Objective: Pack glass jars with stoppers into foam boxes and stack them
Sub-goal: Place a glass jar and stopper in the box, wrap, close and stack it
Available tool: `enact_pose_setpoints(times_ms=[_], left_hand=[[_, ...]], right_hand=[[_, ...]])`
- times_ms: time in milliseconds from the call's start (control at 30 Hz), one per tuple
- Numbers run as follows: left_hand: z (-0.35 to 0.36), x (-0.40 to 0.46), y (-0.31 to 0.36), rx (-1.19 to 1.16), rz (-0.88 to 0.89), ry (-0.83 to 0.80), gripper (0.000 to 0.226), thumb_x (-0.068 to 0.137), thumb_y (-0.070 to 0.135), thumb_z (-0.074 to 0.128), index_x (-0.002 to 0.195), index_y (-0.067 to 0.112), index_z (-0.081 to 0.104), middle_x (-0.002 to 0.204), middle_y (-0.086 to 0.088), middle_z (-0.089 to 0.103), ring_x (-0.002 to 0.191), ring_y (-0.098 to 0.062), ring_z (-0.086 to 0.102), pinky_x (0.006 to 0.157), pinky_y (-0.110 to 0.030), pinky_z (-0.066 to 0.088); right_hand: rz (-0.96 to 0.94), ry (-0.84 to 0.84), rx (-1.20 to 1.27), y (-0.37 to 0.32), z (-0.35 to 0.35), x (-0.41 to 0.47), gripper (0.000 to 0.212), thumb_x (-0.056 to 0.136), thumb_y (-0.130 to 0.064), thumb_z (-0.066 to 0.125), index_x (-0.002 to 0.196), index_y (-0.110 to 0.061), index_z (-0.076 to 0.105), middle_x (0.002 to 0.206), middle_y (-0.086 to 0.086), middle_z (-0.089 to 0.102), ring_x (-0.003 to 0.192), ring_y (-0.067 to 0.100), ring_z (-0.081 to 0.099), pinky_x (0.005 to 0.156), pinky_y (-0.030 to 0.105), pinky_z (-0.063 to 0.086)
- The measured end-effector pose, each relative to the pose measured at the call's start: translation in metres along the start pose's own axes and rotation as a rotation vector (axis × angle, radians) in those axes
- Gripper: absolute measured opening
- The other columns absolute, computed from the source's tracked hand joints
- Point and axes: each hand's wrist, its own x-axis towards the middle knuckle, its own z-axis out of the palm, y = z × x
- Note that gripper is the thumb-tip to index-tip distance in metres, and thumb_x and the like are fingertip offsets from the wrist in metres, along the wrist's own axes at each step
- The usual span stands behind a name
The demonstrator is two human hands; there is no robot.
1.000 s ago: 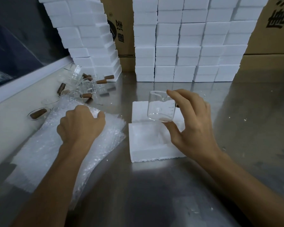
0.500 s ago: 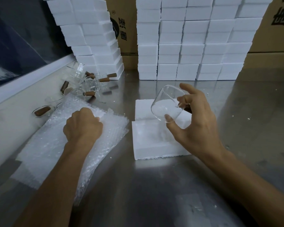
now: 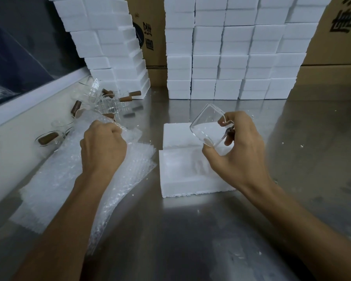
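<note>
The right hand [image 3: 234, 157] grips a tilted glass jar [image 3: 208, 126] above the open foam box [image 3: 182, 179]; the left hand [image 3: 102, 147] clutches bubble wrap [image 3: 55, 179] (fingers clenched).

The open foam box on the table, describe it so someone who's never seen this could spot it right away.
Start from the wall of stacked foam boxes at the back of the metal table and come toward the camera. The open foam box lies alone mid-table, beside the bubble wrap, under the right hand holding a glass jar. Only it shows a hollow.
</note>
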Motion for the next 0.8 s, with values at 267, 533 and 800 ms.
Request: enact_pose_setpoints(times_ms=[267,533,800], left_hand=[[-0.011,-0.001,0.015,-0.448,0.204,0.323,0.025,0.090,0.028,0.072,0.075,0.007,0.074,0.075,-0.001,0.066,0.063,-0.005,0.059,0.067,-0.021,0.051],[-0.010,-0.003,0.024,-0.514,0.396,0.284,0.010,0.086,0.001,0.068,0.081,0.008,0.062,0.081,0.001,0.064,0.081,-0.014,0.063,0.077,-0.021,0.054],[-0.010,-0.012,0.026,-0.079,0.364,0.187,0.019,0.088,0.013,0.059,0.093,0.007,0.077,0.091,-0.012,0.076,0.084,-0.034,0.064,0.077,-0.045,0.051]], right_hand=[[0.053,0.051,0.002,0.001,0.000,0.003,0.039,0.074,-0.025,0.077,0.101,-0.018,0.049,0.098,-0.003,0.055,0.072,0.010,0.043,0.066,0.023,0.038],[0.047,0.071,0.023,0.000,-0.001,0.003,0.039,0.074,-0.025,0.074,0.103,-0.016,0.050,0.100,0.001,0.056,0.075,0.011,0.046,0.069,0.033,0.045],[0.070,0.067,-0.008,0.000,-0.002,0.004,0.040,0.072,-0.025,0.080,0.091,-0.022,0.046,0.095,0.000,0.057,0.068,0.017,0.051,0.065,0.029,0.043]])
